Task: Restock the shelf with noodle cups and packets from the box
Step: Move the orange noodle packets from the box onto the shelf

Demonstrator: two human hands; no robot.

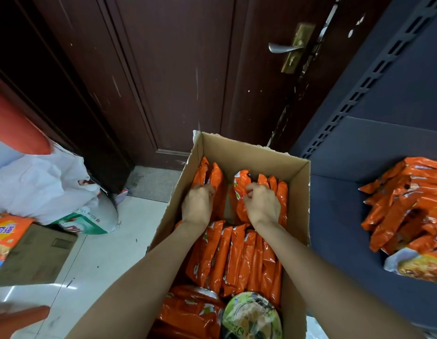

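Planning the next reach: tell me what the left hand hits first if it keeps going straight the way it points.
The left hand points away, down into the box; its fingers already curl on the far-left orange packets. Beyond them likely the box's far wall, though depth is unclear.

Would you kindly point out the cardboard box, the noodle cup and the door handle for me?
cardboard box [249, 150]: head view, inner face of the far wall.
noodle cup [251, 316]: head view, middle of its green lid.
door handle [283, 48]: head view, middle of the silver lever.
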